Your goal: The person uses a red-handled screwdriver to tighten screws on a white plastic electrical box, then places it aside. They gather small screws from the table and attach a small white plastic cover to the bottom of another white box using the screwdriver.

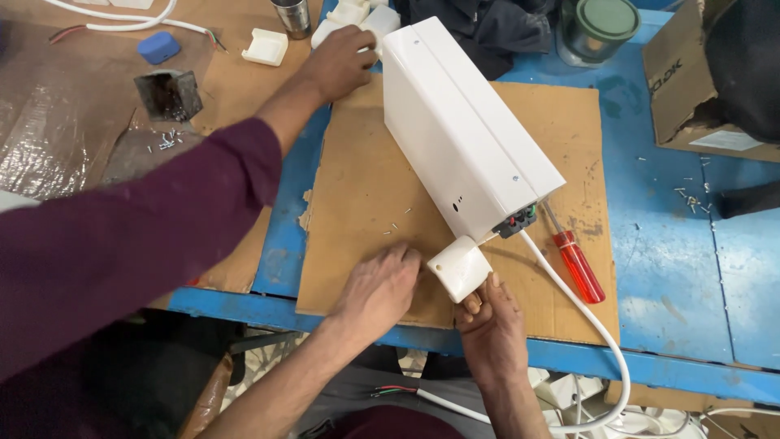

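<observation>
We've got the white cap (459, 268) pinched in our right hand (490, 325) at the casing (463, 130) corner, not seated yet; left hand (379, 286) flat, holding nothing.

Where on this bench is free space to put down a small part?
The cardboard sheet is bare left of the white box. The blue table is mostly bare right of the red screwdriver, apart from a few screws. It is crowded near the left hand, right hand and white cap.
</observation>
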